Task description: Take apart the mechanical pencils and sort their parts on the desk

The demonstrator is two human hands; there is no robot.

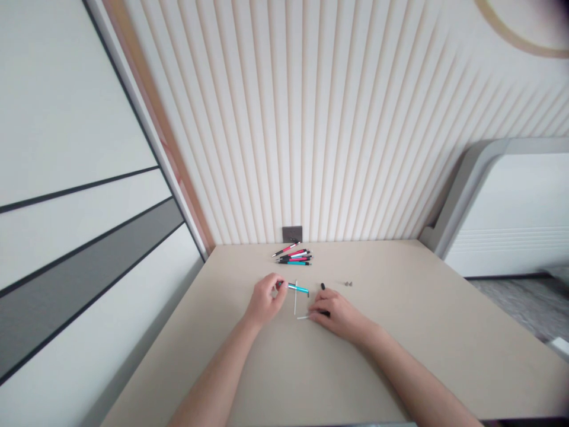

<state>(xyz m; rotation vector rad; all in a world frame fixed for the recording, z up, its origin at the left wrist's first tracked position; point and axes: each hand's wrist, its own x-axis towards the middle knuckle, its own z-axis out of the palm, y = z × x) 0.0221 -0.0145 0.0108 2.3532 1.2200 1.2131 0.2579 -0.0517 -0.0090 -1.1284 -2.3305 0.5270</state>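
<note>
My left hand [265,298] is closed round the dark end of a teal pen barrel [299,288], which points right just above the table. Under that barrel a thin white pen refill [295,303] lies lengthwise on the tabletop. My right hand [334,311] rests low on the table with its fingers curled. A second white refill [303,317] sticks out to the left from between its thumb and fingers. Something black [326,313] shows in the gap of that hand, partly hidden. Just beyond its fingertips lies a small black pen part [323,286].
Several red, black and teal pens [295,258] lie in a loose pile toward the back. Small metallic pieces [348,284] sit right of the black part. A dark square plate [292,233] is at the ribbed wall [275,118]. The beige table [213,332] meets a panelled cabinet [89,267] at left.
</note>
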